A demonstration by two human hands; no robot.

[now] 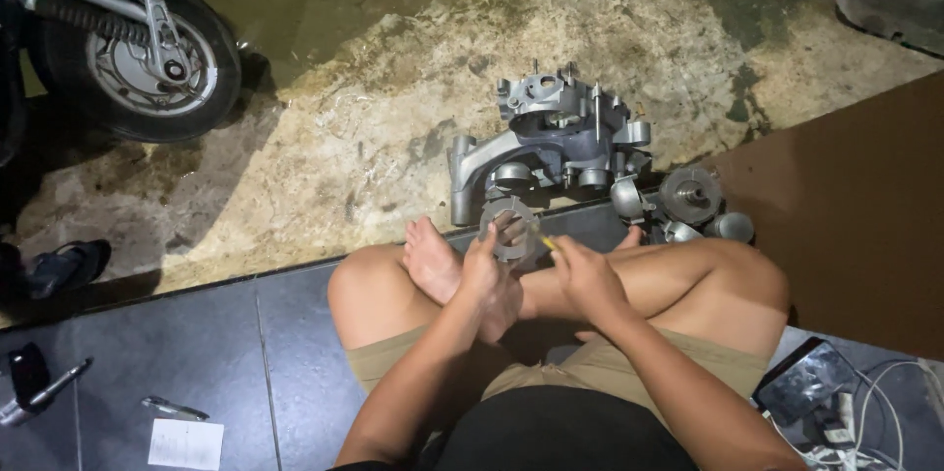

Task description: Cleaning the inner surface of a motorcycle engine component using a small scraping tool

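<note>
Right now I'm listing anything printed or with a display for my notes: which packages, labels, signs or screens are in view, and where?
White rectangular paper slip: on the dark tiled floor, lower left, faint print.
Dark rectangular phone screen: on the floor, lower right, beside white cables, reflecting light.
No packages or signs show.

Left hand [489, 274] raised, fingers curled gripping; right hand [587, 279] fisted, pinching.

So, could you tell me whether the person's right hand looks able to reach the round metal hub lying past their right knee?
Probably yes: the right hand sits low over the crossed legs, and the round metal hub lies just beyond the knee, nothing between them.
</note>
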